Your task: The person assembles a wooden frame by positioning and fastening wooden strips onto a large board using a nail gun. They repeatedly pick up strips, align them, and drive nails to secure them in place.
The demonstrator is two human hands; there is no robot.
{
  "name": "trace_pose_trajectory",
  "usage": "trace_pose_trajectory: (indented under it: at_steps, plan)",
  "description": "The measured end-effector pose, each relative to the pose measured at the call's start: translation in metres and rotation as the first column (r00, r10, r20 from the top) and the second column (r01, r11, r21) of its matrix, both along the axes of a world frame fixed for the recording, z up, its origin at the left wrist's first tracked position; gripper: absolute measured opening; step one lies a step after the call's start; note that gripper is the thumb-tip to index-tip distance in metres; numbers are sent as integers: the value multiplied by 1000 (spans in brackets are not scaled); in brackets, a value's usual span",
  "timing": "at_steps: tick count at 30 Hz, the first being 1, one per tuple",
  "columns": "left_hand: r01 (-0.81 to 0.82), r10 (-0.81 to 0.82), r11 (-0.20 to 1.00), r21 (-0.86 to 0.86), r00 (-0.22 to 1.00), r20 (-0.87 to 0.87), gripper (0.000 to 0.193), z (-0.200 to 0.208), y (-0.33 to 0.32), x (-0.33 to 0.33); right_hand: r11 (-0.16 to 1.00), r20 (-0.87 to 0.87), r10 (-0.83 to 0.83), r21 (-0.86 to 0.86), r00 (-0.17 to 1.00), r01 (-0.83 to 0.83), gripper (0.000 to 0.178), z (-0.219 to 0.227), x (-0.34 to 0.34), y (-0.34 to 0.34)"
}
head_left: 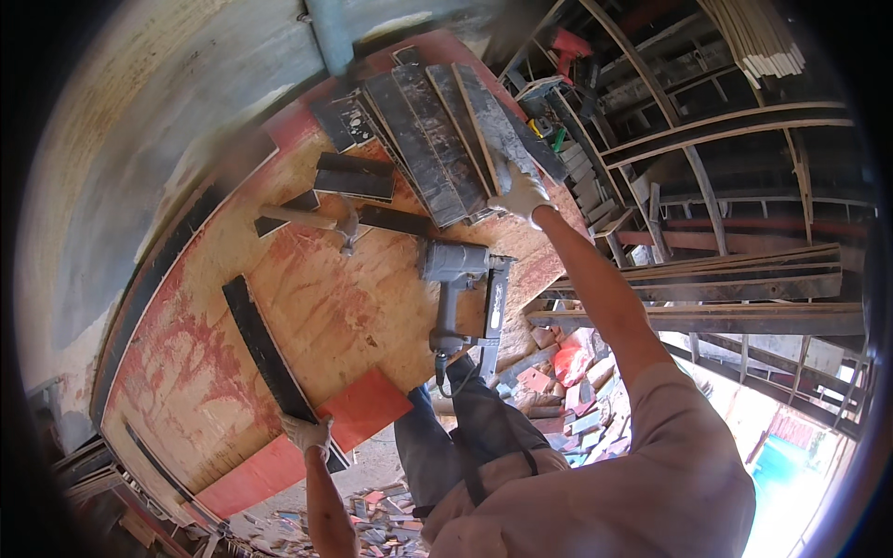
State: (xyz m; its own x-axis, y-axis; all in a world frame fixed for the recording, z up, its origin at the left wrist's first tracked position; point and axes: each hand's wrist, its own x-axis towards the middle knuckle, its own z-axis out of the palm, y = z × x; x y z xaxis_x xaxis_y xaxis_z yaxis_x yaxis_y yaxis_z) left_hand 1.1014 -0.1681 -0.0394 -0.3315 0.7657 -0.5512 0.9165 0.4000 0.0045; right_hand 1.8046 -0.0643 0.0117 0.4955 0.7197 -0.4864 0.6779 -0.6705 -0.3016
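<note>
My left hand (pixel 305 435), in a pale work glove, is closed around the near end of a narrow dark board (pixel 268 346). That board lies slantwise on the worktable, its end reaching past a red panel (pixel 365 409) at the table's near edge. Stretched far forward, my right hand (pixel 519 193), also gloved, rests over a stack of dark boards (pixel 433 135); its thumb and fingers look apart, though slightly blurred. A grey nail gun (pixel 458 288) lies between my arms near the table edge. Left of the stack is a hammer (pixel 312 219) with a wooden handle.
Short dark offcuts (pixel 355 177) lie around the hammer on the worn plywood tabletop (pixel 316 307). Wooden frames (pixel 707 195) and long planks (pixel 716 288) stand to the right. Scrap pieces (pixel 586 409) cover the floor beside my legs. A wall (pixel 167 121) borders the far left.
</note>
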Motion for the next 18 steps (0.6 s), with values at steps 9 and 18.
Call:
trace_pose_trajectory:
  at_steps: [9, 18]
  plan:
    - [-26, 25, 999, 46, 1000, 18, 147, -11, -16, -9, 880, -725, -153, 210, 672, 426, 99, 97, -131, -53]
    - [-553, 79, 783, 285, 542, 837, 109, 49, -14, 49, 916, -995, 59, 88, 86, 391, 88, 87, -405, -144]
